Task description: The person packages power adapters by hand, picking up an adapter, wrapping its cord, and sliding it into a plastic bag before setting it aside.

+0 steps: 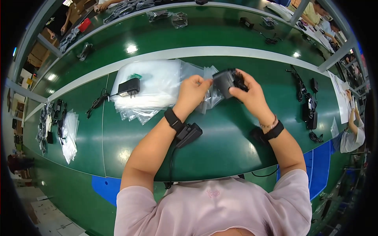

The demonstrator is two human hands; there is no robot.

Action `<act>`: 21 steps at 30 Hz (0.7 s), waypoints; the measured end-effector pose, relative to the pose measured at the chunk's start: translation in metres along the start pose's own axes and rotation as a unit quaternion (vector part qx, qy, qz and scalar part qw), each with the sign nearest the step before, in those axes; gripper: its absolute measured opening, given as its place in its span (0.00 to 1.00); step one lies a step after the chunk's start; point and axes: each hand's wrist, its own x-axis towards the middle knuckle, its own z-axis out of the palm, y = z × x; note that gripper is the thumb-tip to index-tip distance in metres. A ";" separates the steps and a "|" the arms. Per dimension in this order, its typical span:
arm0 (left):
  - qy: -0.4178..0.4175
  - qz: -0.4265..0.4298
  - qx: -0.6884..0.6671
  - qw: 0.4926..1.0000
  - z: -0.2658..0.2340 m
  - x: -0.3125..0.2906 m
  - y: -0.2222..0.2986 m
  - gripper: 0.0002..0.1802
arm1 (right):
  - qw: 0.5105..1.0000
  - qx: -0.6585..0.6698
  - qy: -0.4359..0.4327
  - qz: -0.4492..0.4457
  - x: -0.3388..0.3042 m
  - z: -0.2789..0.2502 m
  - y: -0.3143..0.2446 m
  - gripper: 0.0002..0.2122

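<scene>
My right hand is closed round a black power adapter with its cord bundled against it. My left hand is pinched at the edge of a clear plastic bag, close to the adapter's left side. Part of the bag shows under the adapter; its opening I cannot make out. Left of my left hand lies a thick stack of clear plastic bags. Another black adapter, with prongs showing, rests on that stack, and its coiled cord trails onto the green table.
Black adapters with cords lie at the table's right. More bags and bundled cords lie at the far left. Beyond a pale raised strip, a green surface carries bagged items. People work around the edges.
</scene>
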 end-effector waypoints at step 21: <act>-0.083 0.237 0.201 0.947 0.002 -0.014 0.015 0.12 | 0.967 -0.118 -0.202 -0.103 -0.004 -0.007 -0.007 0.30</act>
